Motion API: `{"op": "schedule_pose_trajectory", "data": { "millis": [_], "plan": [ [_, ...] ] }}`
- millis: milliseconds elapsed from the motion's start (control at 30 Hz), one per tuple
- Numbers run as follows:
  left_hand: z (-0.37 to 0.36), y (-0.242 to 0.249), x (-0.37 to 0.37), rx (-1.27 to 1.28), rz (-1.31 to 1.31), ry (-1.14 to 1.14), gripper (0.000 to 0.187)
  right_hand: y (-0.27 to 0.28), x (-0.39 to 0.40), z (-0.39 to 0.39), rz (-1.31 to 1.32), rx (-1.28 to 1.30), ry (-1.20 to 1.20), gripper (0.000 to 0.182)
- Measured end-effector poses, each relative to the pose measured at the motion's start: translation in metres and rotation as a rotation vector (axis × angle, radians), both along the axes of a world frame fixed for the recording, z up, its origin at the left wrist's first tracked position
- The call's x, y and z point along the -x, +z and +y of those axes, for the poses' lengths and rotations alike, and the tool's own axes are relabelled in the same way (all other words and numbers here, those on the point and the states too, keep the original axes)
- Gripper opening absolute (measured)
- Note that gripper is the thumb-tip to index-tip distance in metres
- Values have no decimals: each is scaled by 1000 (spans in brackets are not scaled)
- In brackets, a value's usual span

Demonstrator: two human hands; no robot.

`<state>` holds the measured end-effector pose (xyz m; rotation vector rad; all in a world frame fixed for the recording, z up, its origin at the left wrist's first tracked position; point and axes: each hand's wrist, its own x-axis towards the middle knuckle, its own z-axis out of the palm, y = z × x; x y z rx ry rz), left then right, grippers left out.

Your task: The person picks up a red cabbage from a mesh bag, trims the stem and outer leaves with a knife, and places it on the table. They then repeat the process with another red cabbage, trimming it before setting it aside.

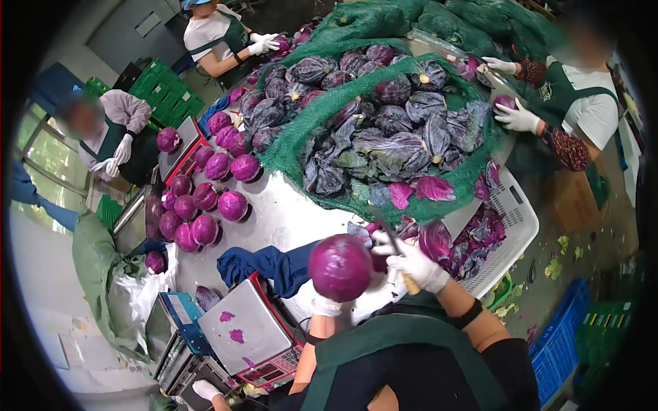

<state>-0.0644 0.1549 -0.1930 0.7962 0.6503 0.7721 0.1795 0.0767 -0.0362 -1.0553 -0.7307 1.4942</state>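
My left hand, in a white glove, holds up a trimmed red cabbage from below. The cabbage is round, shiny and purple, and covers most of that hand's fingers. Also gloved, my right hand is closed around a knife with a light wooden handle; its dark blade points up and away, just right of the cabbage. Beyond both hands, an opened green net sack is heaped with untrimmed cabbages in dark outer leaves. Peeled purple leaves lie near my right hand.
Several trimmed cabbages sit left on the metal table. A red-framed scale and blue cloth are nearby. Right stands a white crate of leaves. Co-workers stand around; one gloved hand holds a cabbage. Another gloved hand shows lower left.
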Motion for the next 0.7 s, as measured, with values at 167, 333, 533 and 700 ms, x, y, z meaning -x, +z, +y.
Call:
{"op": "schedule_pose_trajectory", "data": {
  "millis": [167,333,533,700],
  "plan": [
    [-14,68,-16,190,-100,41,49,-8,24,-2,-293,251,-20,43],
    [-21,99,-47,-467,532,-124,54,-26,12,-5,-128,94,-112,15],
    [20,82,-39,868,-928,-81,80,-50,-20,-24,-422,160,-109,25],
    [65,81,-12,894,-906,601,86,-69,-33,-38,-417,261,-126,11]
  ]
}}
